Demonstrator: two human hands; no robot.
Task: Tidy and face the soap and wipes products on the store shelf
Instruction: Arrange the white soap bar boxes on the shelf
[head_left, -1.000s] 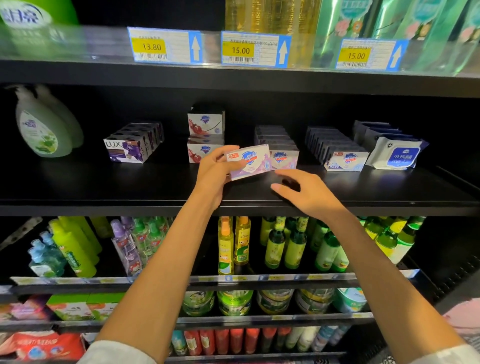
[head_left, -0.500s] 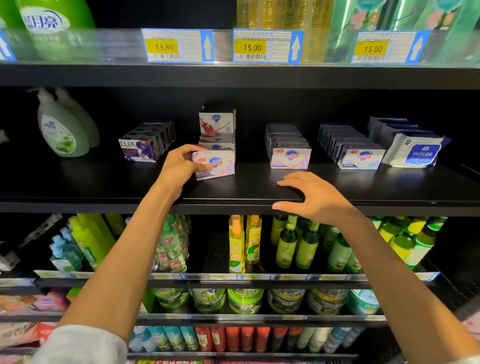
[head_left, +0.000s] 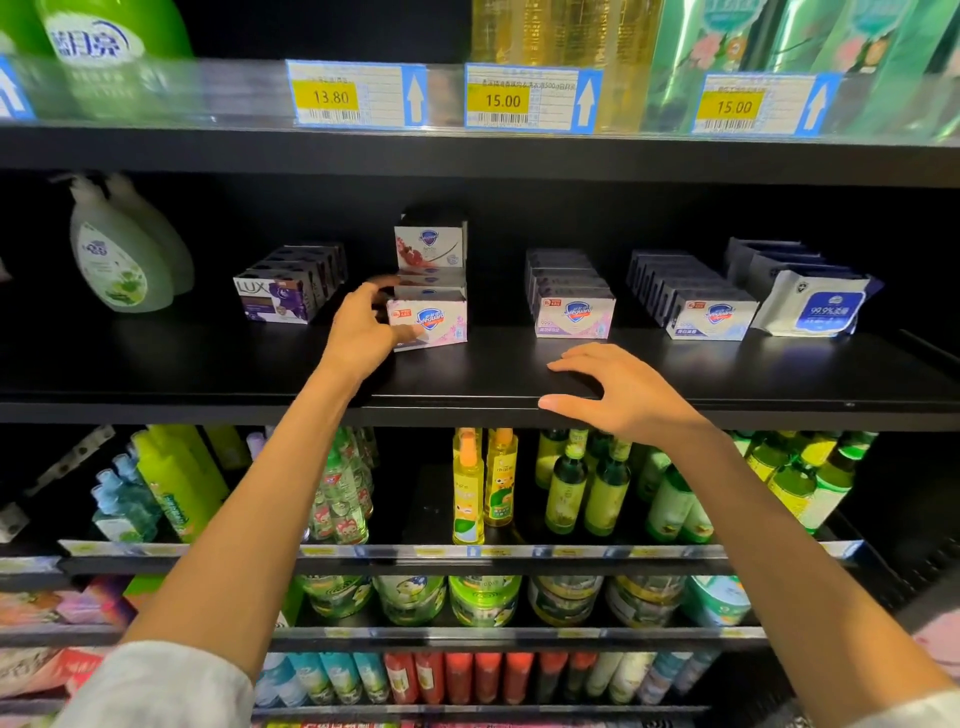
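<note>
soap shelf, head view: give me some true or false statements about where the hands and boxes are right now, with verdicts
1. The left hand grips a pink Safeguard soap box that sits on the shelf. True.
2. The right hand holds a wipes pack. False: it holds nothing and rests on the shelf's front edge, fingers spread.
3. The wipes pack lies at the right end of the row, beside a row of Safeguard boxes. True.
4. The Lux soap boxes stand to the right of the left hand. False: they stand to its left.
5. A white Safeguard box sits stacked above and behind the pink one. True.
</note>
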